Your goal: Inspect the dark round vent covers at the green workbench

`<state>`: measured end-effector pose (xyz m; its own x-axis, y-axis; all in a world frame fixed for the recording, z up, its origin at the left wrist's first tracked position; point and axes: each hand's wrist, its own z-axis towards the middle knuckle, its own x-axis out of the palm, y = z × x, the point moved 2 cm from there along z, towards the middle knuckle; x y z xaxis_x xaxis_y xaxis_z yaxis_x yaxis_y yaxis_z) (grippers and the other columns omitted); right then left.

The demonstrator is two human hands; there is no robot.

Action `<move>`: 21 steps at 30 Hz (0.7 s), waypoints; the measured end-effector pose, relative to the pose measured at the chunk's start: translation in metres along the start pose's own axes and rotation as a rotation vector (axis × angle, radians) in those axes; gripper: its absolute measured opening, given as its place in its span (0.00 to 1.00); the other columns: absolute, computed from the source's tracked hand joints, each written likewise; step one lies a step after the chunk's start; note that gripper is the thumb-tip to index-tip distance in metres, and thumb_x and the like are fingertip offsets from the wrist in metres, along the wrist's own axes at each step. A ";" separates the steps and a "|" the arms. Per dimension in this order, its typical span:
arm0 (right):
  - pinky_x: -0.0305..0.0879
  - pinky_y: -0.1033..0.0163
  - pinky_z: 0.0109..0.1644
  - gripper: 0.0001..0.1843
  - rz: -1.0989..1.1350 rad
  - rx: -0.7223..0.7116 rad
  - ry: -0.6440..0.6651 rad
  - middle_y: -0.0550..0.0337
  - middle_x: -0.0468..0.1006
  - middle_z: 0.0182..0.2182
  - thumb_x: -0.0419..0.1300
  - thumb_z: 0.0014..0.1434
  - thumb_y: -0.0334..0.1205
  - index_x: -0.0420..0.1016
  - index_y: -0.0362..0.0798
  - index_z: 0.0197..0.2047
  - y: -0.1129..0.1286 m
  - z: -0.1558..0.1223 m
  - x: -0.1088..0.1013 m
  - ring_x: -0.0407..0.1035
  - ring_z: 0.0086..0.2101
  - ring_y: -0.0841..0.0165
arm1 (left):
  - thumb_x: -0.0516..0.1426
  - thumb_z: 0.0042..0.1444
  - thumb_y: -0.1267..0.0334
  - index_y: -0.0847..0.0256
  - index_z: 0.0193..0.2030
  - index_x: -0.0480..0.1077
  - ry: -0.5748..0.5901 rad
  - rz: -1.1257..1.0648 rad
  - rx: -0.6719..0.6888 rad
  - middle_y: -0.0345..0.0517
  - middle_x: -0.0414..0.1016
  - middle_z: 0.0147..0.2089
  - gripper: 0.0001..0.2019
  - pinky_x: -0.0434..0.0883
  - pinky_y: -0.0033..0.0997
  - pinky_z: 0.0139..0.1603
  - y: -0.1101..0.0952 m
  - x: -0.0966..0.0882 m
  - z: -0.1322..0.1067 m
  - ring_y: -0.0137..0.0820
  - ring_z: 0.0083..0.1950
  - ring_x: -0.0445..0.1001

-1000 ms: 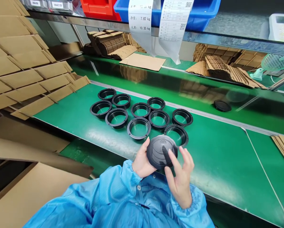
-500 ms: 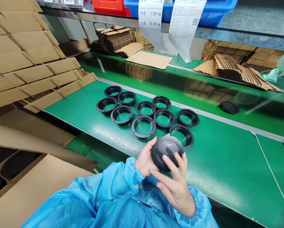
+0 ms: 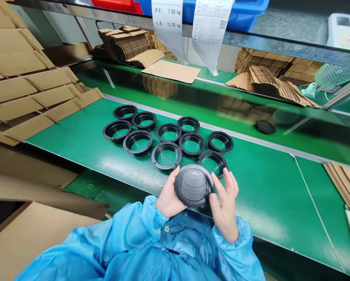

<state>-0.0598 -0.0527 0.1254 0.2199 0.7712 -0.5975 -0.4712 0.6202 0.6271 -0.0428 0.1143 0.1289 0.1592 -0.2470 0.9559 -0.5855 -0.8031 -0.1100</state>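
At lower centre of the frame, left hand (image 3: 169, 193) clamped around a round black plastic cover (image 3: 194, 185) above the green tabletop (image 3: 268, 195); right hand (image 3: 225, 205) open, fingers apart, just beside the cover; ten black flanged rings (image 3: 167, 155) lying flat beyond, centre frame.

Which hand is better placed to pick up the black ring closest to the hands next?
Probably the right hand: its fingers are open and it sits nearest that black ring. The left hand is cupped around the black cover, supporting it.
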 end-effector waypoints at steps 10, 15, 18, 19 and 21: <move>0.43 0.33 0.68 0.18 -0.051 -0.089 0.035 0.60 0.47 0.69 0.49 0.71 0.42 0.75 0.59 0.57 -0.005 0.017 -0.009 0.39 0.67 0.47 | 0.49 0.67 0.41 0.67 0.55 0.73 -0.043 0.067 -0.082 0.55 0.78 0.50 0.29 0.61 0.44 0.65 -0.001 0.000 -0.004 0.44 0.57 0.73; 0.45 0.36 0.68 0.20 -0.025 -0.115 0.131 0.58 0.50 0.69 0.45 0.72 0.44 0.74 0.57 0.58 -0.004 0.028 -0.003 0.39 0.67 0.50 | 0.48 0.66 0.39 0.66 0.52 0.74 -0.083 0.118 -0.117 0.54 0.79 0.47 0.30 0.62 0.45 0.64 -0.002 0.003 -0.005 0.43 0.54 0.75; 0.45 0.37 0.68 0.22 0.004 -0.164 0.161 0.57 0.55 0.67 0.42 0.73 0.46 0.75 0.54 0.56 -0.005 0.034 0.002 0.40 0.67 0.51 | 0.48 0.67 0.40 0.65 0.51 0.74 -0.108 0.160 -0.086 0.55 0.79 0.49 0.28 0.62 0.47 0.64 -0.004 0.004 -0.004 0.44 0.53 0.75; 0.46 0.37 0.68 0.23 0.023 -0.181 0.174 0.57 0.56 0.67 0.42 0.73 0.47 0.75 0.54 0.55 -0.006 0.036 0.003 0.40 0.67 0.51 | 0.48 0.67 0.41 0.65 0.52 0.74 -0.100 0.175 -0.077 0.56 0.78 0.49 0.28 0.62 0.48 0.64 -0.004 0.003 -0.004 0.45 0.53 0.75; 0.46 0.38 0.68 0.23 0.073 -0.198 0.201 0.58 0.59 0.66 0.42 0.73 0.49 0.77 0.53 0.52 -0.006 0.040 0.005 0.41 0.67 0.52 | 0.49 0.66 0.41 0.65 0.54 0.73 -0.072 0.203 -0.064 0.59 0.78 0.50 0.28 0.62 0.50 0.64 -0.004 0.003 -0.004 0.47 0.54 0.75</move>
<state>-0.0219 -0.0471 0.1386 0.0147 0.7565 -0.6538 -0.6416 0.5087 0.5741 -0.0432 0.1190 0.1331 0.0882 -0.4403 0.8935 -0.6603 -0.6974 -0.2785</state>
